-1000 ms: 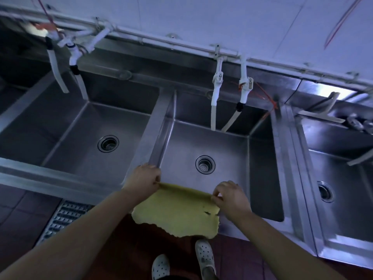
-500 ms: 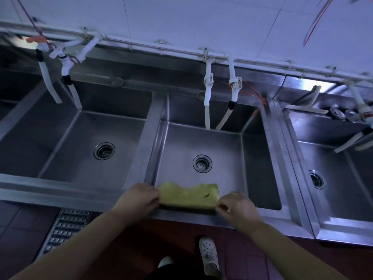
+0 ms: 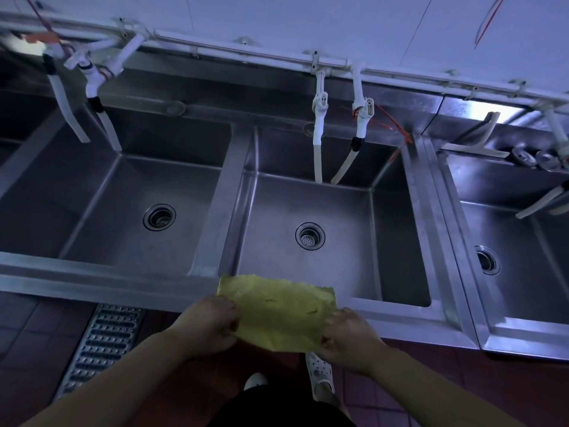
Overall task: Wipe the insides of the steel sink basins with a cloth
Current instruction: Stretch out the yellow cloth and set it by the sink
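Observation:
A yellow cloth point(image 3: 278, 312) is stretched flat between both hands, in front of the middle steel basin point(image 3: 345, 217) and over its front rim. My left hand point(image 3: 207, 322) grips the cloth's left edge, and my right hand point(image 3: 346, 335) grips its right edge. The middle basin has a round drain point(image 3: 310, 235) in its floor. A left basin point(image 3: 101, 192) with its own drain point(image 3: 159, 217) lies beside it, across a steel divider point(image 3: 223, 198). A third basin point(image 3: 520, 257) sits at the right.
White taps with hoses point(image 3: 318, 131) hang over the middle basin's back, and others point(image 3: 92, 97) hang over the left basin. Small metal parts point(image 3: 535, 158) sit on the right basin's back ledge. A floor drain grate point(image 3: 101, 346) lies on the red tile floor near my feet.
The cloth hung down below my hands, was then bunched into a narrow strip at the rim, and is now spread flat and tilted up toward the basin.

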